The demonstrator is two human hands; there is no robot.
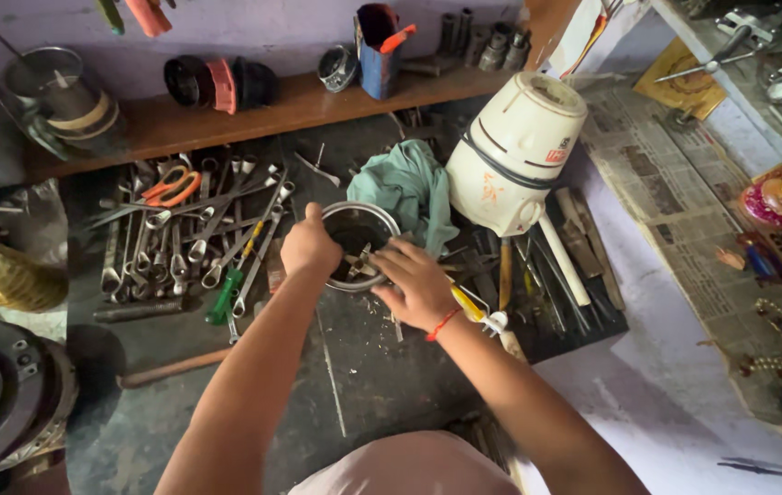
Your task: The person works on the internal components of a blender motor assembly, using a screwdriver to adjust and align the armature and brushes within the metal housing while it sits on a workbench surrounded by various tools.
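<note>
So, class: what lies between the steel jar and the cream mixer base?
A crumpled green cloth lies between steel jar and cream mixer base, seen in the head view.

left grip (310,247) curled, right grip (418,284) fingers spread, forearms converging

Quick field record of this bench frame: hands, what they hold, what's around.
left hand: grips the rim of the steel mixer jar, thumb up
right hand: fingers reach into the jar at its blade
jar: upright on the dark workbench
behind jar: crumpled green cloth
right of cloth: cream mixer base, tilted
left of jar: pile of spanners, orange-handled pliers, green-handled screwdriver
right wrist: red thread band
back: wooden shelf
</note>
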